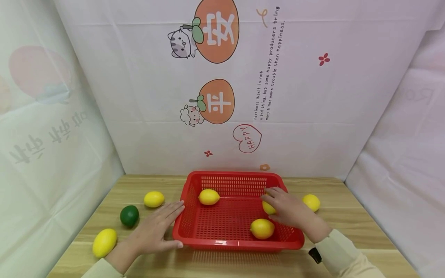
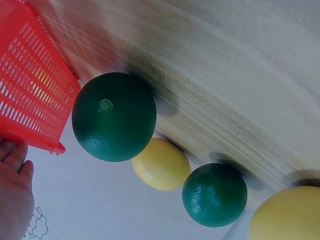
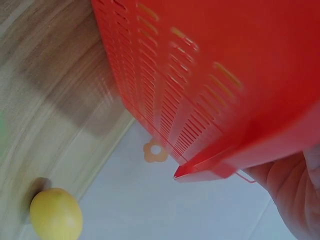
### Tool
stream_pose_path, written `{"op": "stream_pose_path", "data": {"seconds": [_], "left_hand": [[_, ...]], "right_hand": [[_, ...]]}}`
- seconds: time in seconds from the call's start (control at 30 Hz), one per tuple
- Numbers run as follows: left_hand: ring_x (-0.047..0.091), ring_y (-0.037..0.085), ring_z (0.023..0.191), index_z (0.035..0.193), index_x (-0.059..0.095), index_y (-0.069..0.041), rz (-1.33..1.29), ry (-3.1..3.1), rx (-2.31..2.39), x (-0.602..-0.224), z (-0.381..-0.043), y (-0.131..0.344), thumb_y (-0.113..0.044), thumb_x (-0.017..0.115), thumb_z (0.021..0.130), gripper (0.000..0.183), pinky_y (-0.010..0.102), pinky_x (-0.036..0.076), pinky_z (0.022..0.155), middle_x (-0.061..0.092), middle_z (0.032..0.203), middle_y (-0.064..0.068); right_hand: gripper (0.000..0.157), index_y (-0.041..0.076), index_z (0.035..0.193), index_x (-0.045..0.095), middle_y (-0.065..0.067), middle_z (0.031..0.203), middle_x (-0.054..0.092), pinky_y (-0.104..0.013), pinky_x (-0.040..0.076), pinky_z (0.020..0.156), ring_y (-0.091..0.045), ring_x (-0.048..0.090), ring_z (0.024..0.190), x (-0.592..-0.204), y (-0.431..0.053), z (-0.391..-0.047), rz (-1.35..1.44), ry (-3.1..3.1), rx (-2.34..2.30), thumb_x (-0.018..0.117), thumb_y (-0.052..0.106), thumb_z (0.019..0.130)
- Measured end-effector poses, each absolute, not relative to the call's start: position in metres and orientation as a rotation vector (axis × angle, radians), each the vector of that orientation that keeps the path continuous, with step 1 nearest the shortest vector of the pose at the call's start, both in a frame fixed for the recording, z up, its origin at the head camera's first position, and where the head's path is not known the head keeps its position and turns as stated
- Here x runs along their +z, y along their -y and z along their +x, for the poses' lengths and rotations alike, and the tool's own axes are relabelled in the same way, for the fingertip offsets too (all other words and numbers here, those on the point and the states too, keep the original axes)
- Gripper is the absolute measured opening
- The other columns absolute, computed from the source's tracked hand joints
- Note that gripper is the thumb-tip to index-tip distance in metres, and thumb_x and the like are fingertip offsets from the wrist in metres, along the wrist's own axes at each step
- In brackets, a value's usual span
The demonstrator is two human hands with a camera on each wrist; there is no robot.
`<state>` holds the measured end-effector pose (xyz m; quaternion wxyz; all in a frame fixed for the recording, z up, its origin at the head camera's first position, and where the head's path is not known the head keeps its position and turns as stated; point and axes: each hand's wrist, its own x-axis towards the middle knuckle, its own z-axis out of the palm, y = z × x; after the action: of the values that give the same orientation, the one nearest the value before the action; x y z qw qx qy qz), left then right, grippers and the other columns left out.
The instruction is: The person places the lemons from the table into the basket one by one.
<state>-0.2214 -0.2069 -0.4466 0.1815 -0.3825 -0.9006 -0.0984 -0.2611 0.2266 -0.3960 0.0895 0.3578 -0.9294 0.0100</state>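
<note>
In the head view, a red plastic basket (image 1: 240, 244) stands on the wooden table. Inside it lie a lemon (image 1: 209, 197) at the back left and another lemon (image 1: 262, 229) at the front right. My right hand (image 1: 286, 207) reaches over the basket's right side, its fingers and thumb around a third lemon (image 1: 269, 208) that they partly cover. My left hand (image 1: 153, 231) touches the basket's left rim with its fingertips, fingers extended. Only part of that hand (image 2: 15, 195) shows in the left wrist view. The right wrist view hides the gripped lemon behind the basket wall (image 3: 165, 100).
Left of the basket lie a yellow lemon (image 1: 154, 199), a dark green round fruit (image 1: 129, 216) and another lemon (image 1: 104, 243). The left wrist view shows a second green fruit (image 2: 115, 117). One more lemon (image 1: 311, 202) sits right of the basket. A white printed cloth (image 1: 295, 146) hangs behind.
</note>
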Motion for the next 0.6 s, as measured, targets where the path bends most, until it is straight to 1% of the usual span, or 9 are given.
{"op": "stream_pose_path", "data": {"seconds": [0.33,0.6], "left_hand": [[0.039,0.029,0.136,0.143,0.045,-0.001,-1.081,2.552,-0.282,-0.4478,-0.2219,0.2081,-0.070,0.058,0.082,0.093,0.048,0.035,0.109,0.040,0.151,0.012],[0.040,0.030,0.135,0.142,0.046,0.001,-1.091,2.542,-0.266,-0.4472,-0.2221,0.2079,-0.070,0.057,0.083,0.093,0.049,0.037,0.107,0.040,0.150,0.013]], "right_hand": [[0.055,0.008,0.125,0.063,-0.019,0.130,0.056,-0.052,0.051,0.090,-0.037,0.051,0.121,-0.3972,-0.2260,-0.2611,1.027,2.826,0.041,0.084,0.018,0.076],[0.054,0.007,0.125,0.063,-0.020,0.129,0.056,-0.052,0.051,0.092,-0.037,0.051,0.120,-0.3986,-0.2264,-0.2608,1.023,2.840,0.023,0.083,0.019,0.077]]}}
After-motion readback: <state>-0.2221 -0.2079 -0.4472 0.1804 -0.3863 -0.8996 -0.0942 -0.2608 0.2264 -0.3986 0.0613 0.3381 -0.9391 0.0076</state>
